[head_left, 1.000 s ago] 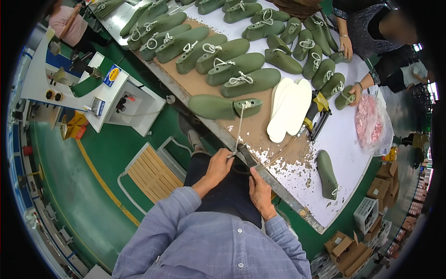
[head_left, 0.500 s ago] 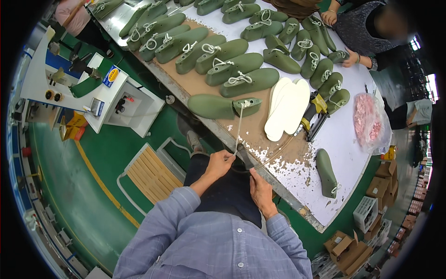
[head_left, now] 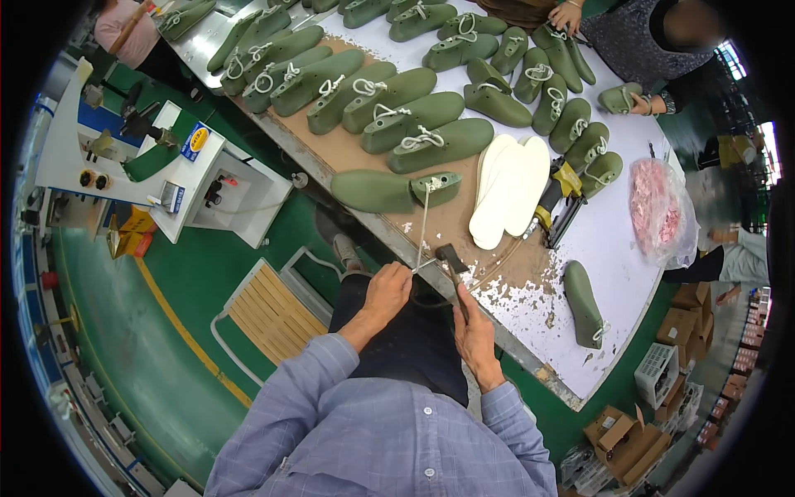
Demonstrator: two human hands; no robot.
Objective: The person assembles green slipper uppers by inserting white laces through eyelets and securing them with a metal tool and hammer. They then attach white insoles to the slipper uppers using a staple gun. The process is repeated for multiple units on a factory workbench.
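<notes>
Near the table's front edge a green shoe last (head_left: 370,190) lies on its side, its hinged heel part pointing right. A pale cord (head_left: 426,224) runs taut from that heel part to my left hand (head_left: 388,290), whose fingers are closed on the cord's end. A thin metallic bit shows beside those fingers, too small to name. My right hand (head_left: 475,338) grips the handle of a hammer (head_left: 451,258). Its dark head is over the table edge, just right of the cord, apart from the last.
Several green lasts with cord loops (head_left: 410,87) fill the far table. White insoles (head_left: 507,195), a yellow-black tool (head_left: 559,195), a lone last (head_left: 582,302) and a bag of pink pieces (head_left: 654,211) lie rightward. Across the table a co-worker's hand (head_left: 642,103) holds a last. A slatted chair (head_left: 273,311) stands left.
The hammer in my right hand has swung up and turned, its head now over the table edge. My left hand shifted slightly left. The co-worker's hand moved a last slightly.
</notes>
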